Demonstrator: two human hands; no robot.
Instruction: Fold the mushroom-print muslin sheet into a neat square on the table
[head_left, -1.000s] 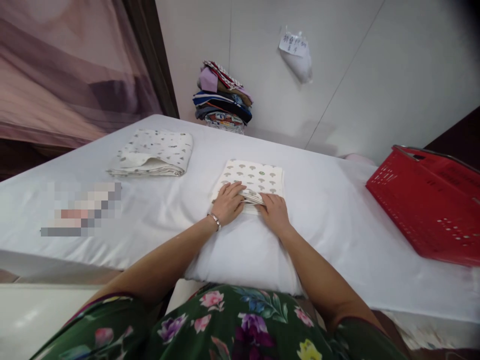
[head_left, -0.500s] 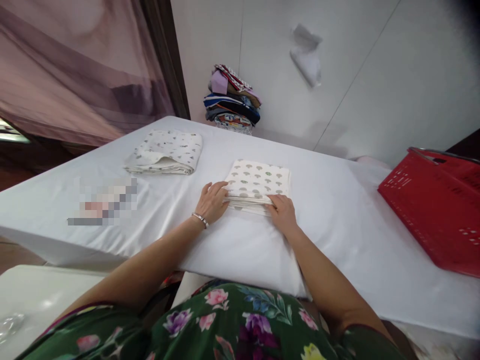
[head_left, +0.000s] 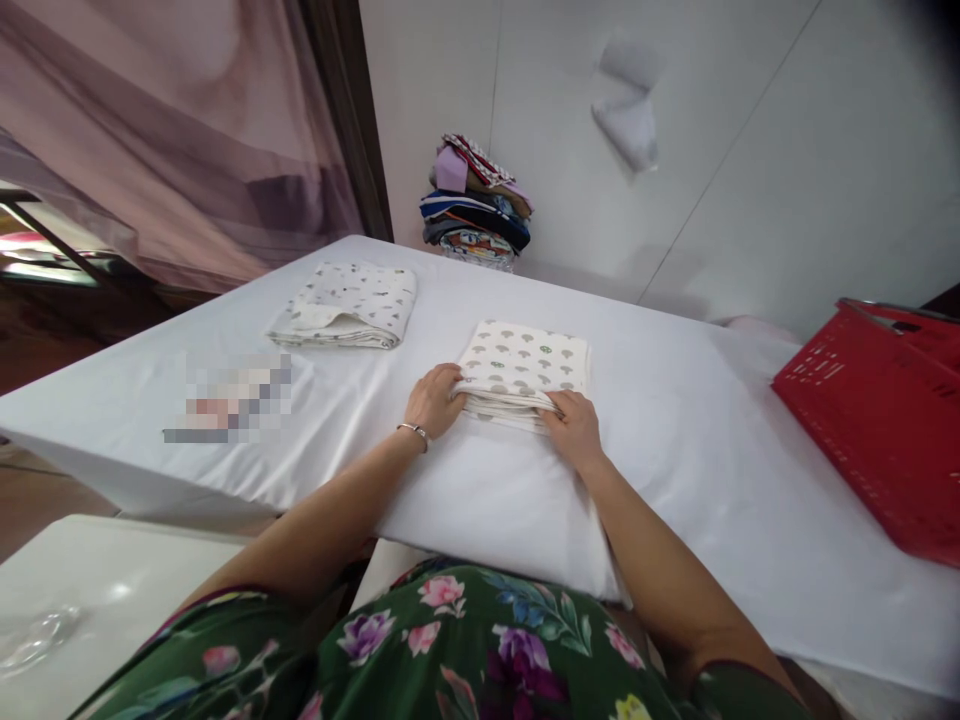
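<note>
A folded white cloth with grey mushroom prints (head_left: 525,358) lies in front of me on the white-covered table (head_left: 675,480). At its near left corner, my left hand (head_left: 436,400), with a bracelet at the wrist, is closed on the folded layers. My right hand (head_left: 574,428) grips the near edge towards the right, its fingertips over the top layer. Between the two hands the stacked layers of the near edge show. Farther left lies a second folded white cloth with small grey prints (head_left: 352,300), apart from both hands.
To the right stands a red plastic basket (head_left: 877,440). A pile of folded clothes (head_left: 480,205) rises behind the table's far edge. A blurred-out flat item (head_left: 229,400) lies at the left. A white stool-like surface (head_left: 150,560) sits below the table at lower left.
The view has shifted slightly, so everything sits a little farther right. Both hands stay on the mushroom-print cloth; my left hand's fingers are drawn in closer around its corner.
</note>
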